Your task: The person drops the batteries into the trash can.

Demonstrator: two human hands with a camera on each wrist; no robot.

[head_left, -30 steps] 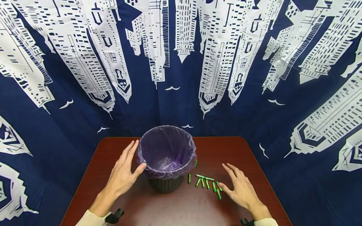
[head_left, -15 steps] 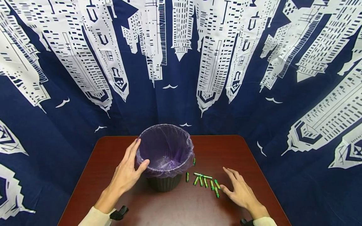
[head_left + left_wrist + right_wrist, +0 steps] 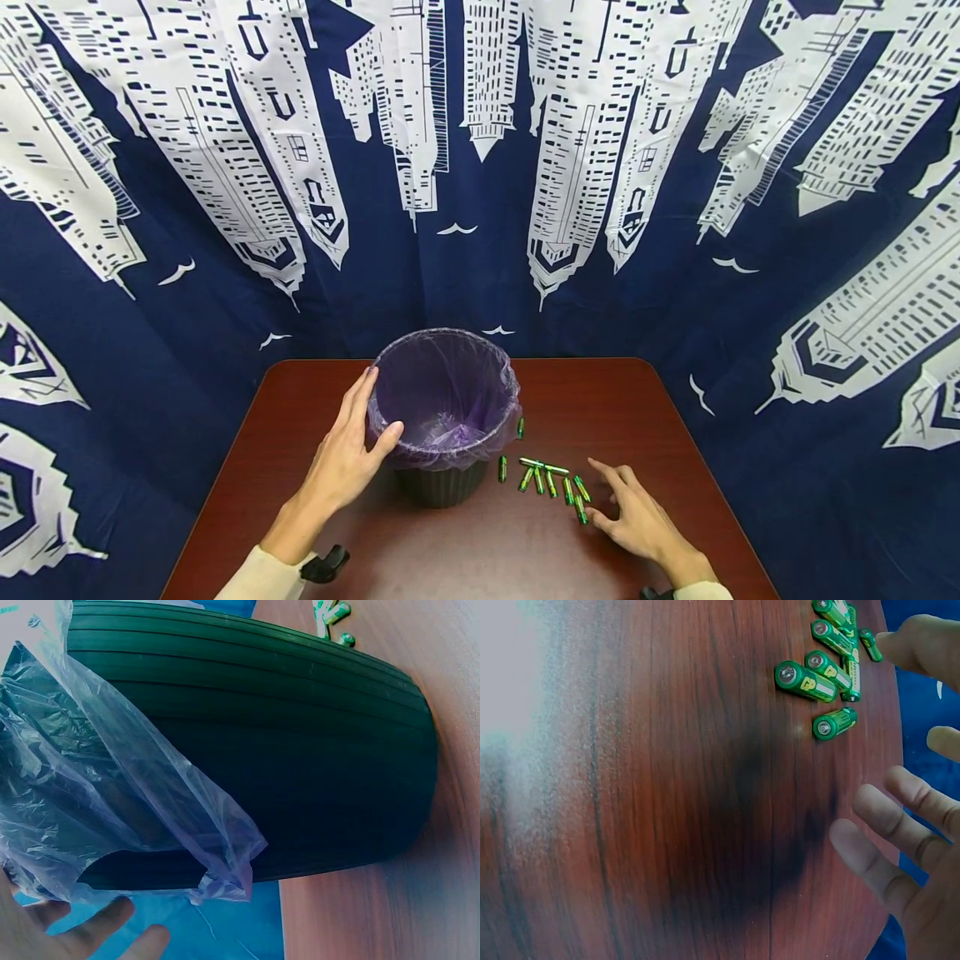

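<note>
A dark ribbed waste bin (image 3: 441,487) stands upright on the table, lined with a thin purple plastic bag (image 3: 453,460) folded over its rim. My left hand (image 3: 341,462) is at the bin's left side, fingers extended along the rim and thumb by the front edge. In the left wrist view, its fingers (image 3: 101,922) are loose beside the bag; whether they touch it I cannot tell. Several green batteries (image 3: 552,483) lie right of the bin. Just right of the nearest battery (image 3: 581,509) is my right hand (image 3: 637,517), fingers spread and slightly bent, holding nothing.
The reddish-brown table (image 3: 480,550) has rounded far corners. Behind it hangs a navy curtain (image 3: 420,283) with white skyscrapers printed upside down. One battery (image 3: 521,428) lies partly behind the bin's right side.
My left hand has shifted slightly right along the bin, its thumb now closer over the rim. My right hand has lowered a little and its fingers have bent more. The batteries lie about as before.
</note>
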